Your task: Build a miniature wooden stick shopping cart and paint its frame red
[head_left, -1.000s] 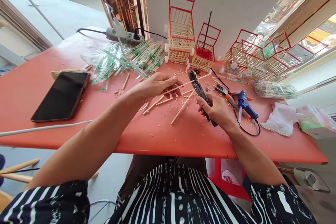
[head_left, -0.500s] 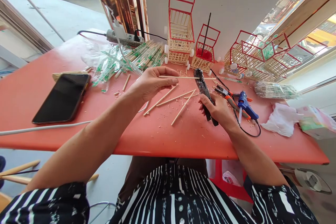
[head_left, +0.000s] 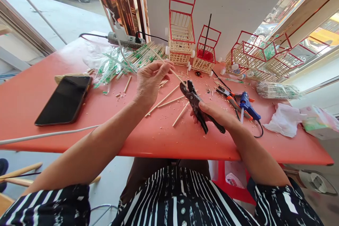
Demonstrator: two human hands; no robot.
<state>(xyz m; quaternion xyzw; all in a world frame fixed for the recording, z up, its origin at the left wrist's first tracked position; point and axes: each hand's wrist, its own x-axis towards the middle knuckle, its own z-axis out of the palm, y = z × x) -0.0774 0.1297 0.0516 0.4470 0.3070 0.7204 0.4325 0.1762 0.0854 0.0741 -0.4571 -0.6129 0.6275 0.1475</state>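
My left hand (head_left: 150, 79) pinches a thin wooden stick (head_left: 178, 75) between thumb and fingers, and the stick slants down to the right. Its lower end reaches the jaws of black cutting pliers (head_left: 195, 99). Those pliers are in my right hand (head_left: 212, 111), fingers wrapped round the handles, which stand spread apart. Whether the jaws touch the stick I cannot tell. Beneath my hands, several cut wooden sticks (head_left: 181, 113) lie on the red table (head_left: 159, 144) among small wood chips.
Small stick-built carts with red edges (head_left: 182, 24) stand at the back. Green-printed wrapped chopsticks (head_left: 148, 54) are piled at back left, a phone (head_left: 63, 99) at left. To the right lie orange-handled pliers (head_left: 233, 103), a blue glue gun (head_left: 249, 107), a white cloth (head_left: 283, 120) and wrapped sticks (head_left: 278, 90).
The stick has turned from level to slanting down rightward. My right hand has brought the pliers left and lower, and their handles are now spread. A dark round spot on the table is uncovered.
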